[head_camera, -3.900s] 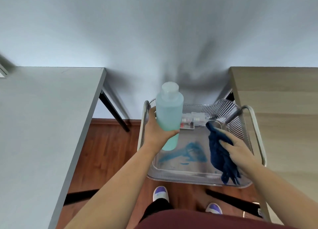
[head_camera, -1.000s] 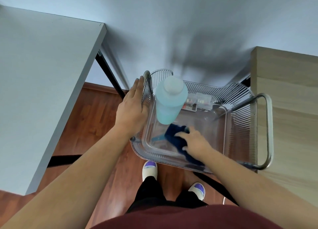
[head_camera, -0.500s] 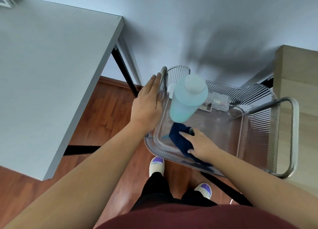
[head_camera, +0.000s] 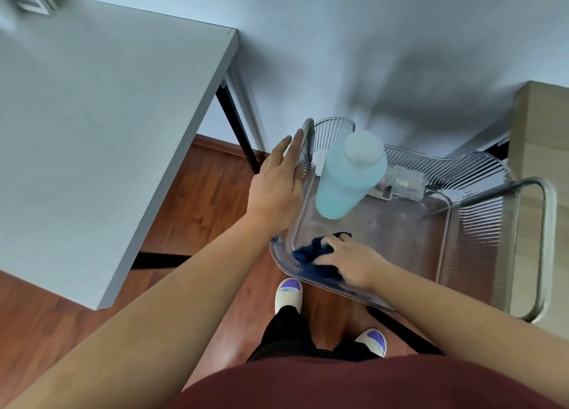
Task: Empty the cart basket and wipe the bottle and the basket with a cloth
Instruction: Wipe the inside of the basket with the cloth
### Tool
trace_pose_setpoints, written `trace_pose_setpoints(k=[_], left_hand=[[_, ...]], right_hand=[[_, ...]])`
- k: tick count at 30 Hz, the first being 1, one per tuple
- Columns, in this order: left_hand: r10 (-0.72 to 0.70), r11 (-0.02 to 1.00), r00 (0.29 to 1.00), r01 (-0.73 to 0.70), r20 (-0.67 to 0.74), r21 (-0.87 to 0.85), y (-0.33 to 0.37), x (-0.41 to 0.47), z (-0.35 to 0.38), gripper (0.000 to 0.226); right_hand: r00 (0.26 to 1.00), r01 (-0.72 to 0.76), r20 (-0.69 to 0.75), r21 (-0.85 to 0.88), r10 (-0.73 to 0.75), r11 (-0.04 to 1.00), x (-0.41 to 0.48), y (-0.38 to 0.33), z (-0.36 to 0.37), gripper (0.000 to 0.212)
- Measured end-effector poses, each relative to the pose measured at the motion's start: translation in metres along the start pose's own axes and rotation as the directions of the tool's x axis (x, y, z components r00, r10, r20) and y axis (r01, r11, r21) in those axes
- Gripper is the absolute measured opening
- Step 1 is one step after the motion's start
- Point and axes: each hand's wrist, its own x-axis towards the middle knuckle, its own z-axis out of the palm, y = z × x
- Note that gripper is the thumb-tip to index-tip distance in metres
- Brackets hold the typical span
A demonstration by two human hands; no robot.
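A clear ribbed plastic basket (head_camera: 480,224) sits in the cart's metal frame (head_camera: 545,239). A pale blue bottle (head_camera: 349,178) with a white cap stands upright in the basket's far left part. My right hand (head_camera: 354,259) presses a dark blue cloth (head_camera: 314,250) flat on the basket floor at its near left corner. My left hand (head_camera: 278,187) lies flat against the outside of the basket's left wall, fingers straight along the rim, holding nothing.
A small clear box (head_camera: 403,182) lies at the basket's back wall, behind the bottle. A grey table (head_camera: 92,125) stands to the left, a light wooden table (head_camera: 542,150) to the right. Wooden floor and my two slippers show below the cart.
My left hand put the bottle down in the basket and moved to its left wall. My right hand slid the cloth from the right side to the near left corner.
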Motion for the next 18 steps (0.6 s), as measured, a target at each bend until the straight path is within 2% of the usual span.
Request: trace_pose_setpoints(k=[6,10,15,18], left_hand=[[-0.009,1.0,1.0,0.009,-0.005,0.004,0.001,0.001,0.002,0.063],[-0.027,0.999,0.999,0.027,-0.018,0.019,-0.003,0.001,0.0,0.061],[-0.03,0.999,0.999,0.031,-0.028,0.008,-0.001,0.002,0.003,0.058],[-0.03,0.999,0.999,0.03,-0.036,0.009,-0.002,0.001,0.003,0.058]], right_hand=[[0.979,-0.177,0.094,-0.059,0.182,0.982,-0.078,0.056,0.015,0.032],[0.974,-0.188,0.116,-0.047,0.193,0.981,-0.072,0.047,0.012,0.038],[0.991,-0.131,-0.002,0.07,0.132,0.989,-0.01,0.004,-0.001,0.053],[0.984,-0.158,-0.063,0.153,0.169,0.975,0.017,-0.021,-0.005,0.055]])
